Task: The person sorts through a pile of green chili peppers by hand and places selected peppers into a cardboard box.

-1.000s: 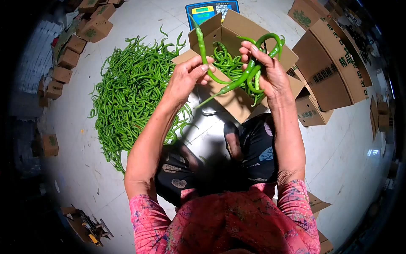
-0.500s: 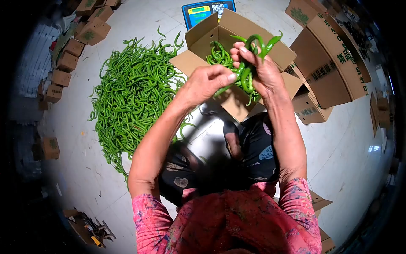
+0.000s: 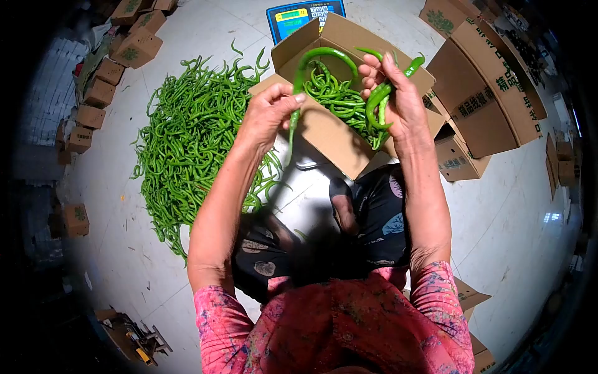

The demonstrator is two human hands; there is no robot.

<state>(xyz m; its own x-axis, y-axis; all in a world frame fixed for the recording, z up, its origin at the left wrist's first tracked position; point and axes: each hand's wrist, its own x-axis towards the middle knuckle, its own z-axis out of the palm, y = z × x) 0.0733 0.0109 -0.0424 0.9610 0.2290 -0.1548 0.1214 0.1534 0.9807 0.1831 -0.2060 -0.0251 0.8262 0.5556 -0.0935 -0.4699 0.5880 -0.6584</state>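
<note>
While a long green pepper (image 3: 300,73) arches over the left edge of the open box (image 3: 330,143), the left hand (image 3: 265,118) pinches it between thumb and fingers, one thin end hanging below the grip. The right hand (image 3: 402,100) curls loosely around a small bunch of peppers (image 3: 375,103) above the box's right side, well apart from the left. Inside the box, loose peppers (image 3: 336,96) lie heaped. Beyond its far left edge shows a blue keypad display (image 3: 305,19). On the floor (image 3: 124,249), near the box's left edge, spreads a large pile of green peppers (image 3: 199,137); printed cartons (image 3: 479,100) stand by the box's right edge, and smaller cartons (image 3: 140,47) line the floor's left edge.
</note>
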